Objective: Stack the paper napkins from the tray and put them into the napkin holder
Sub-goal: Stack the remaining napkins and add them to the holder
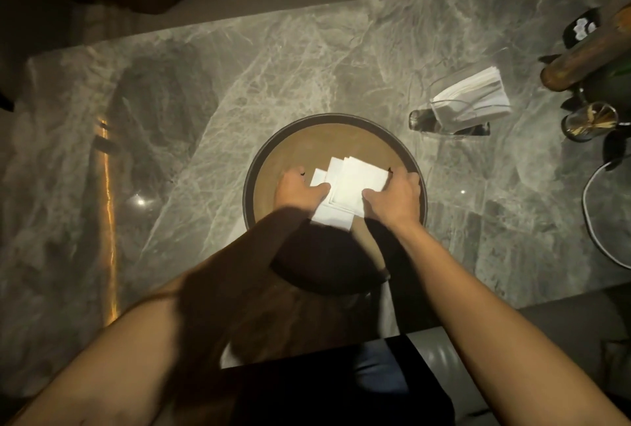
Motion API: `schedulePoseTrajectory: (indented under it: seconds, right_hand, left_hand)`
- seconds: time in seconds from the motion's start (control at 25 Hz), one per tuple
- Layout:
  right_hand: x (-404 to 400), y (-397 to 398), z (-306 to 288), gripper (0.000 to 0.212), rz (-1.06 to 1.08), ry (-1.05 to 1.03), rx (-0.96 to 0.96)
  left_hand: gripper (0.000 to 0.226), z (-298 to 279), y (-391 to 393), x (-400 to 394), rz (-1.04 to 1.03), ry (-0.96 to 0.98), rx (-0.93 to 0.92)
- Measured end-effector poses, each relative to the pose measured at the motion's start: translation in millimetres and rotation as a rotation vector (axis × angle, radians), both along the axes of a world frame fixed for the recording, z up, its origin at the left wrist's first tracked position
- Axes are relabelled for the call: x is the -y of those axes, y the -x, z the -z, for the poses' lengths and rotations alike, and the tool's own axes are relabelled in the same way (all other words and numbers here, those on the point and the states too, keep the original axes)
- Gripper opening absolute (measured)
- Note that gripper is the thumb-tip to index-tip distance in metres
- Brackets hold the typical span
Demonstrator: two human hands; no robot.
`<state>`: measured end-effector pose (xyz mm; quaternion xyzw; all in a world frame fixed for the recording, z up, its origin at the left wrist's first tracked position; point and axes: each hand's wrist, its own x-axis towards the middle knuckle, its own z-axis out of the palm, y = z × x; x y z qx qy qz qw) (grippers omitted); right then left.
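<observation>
A round brown tray (327, 138) sits on the marble table in front of me. Several white paper napkins (348, 186) lie in it as a loose, fanned pile. My left hand (298, 188) presses against the pile's left side, thumb on top. My right hand (392, 196) holds the right side, thumb on the napkins and fingers curled over their far edge. The clear napkin holder (454, 108) stands to the right beyond the tray, with a bundle of white napkins inside it.
A small glass of toothpicks (590, 120) and dark objects stand at the far right. A round wire-edged object (590, 207) lies at the right edge. The table's near edge runs just below the tray, whose near part is in shadow.
</observation>
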<state>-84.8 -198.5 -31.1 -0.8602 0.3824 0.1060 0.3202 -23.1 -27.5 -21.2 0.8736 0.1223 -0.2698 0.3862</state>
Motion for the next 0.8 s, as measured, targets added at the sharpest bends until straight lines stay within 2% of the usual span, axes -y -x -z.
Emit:
schedulePoseTrajectory:
  seconds: [0.2,0.32,0.4,0.52,0.6,0.68,0.8]
  right_hand:
    - [-9,-4,-2,0.061,-0.004,0.011,-0.018]
    - [-11,-4,-3,0.044,-0.026,0.001,-0.039]
    - [-10,-1,-3,0.04,-0.075,0.017,-0.036]
    - [-7,1,-4,0.056,-0.153,-0.041,0.009]
    - [-5,-1,-4,0.076,-0.213,-0.132,0.018]
    - [-7,-3,-4,0.082,-0.289,-0.141,-0.031]
    - [-9,-7,-4,0.06,-0.343,-0.026,-0.071]
  left_hand:
    - [0.066,-2,6,9,-0.042,0.019,-0.108]
    - [0.055,2,9,11,-0.017,0.005,-0.108]
    - [0.04,5,11,12,0.057,-0.074,-0.05]
    - [0.037,5,14,14,0.109,-0.112,-0.006]
    - [0.049,7,14,13,0.091,-0.08,-0.03]
    - [0.058,8,13,12,0.062,-0.027,-0.073]
    - [0.046,9,11,8,0.095,-0.018,-0.051]
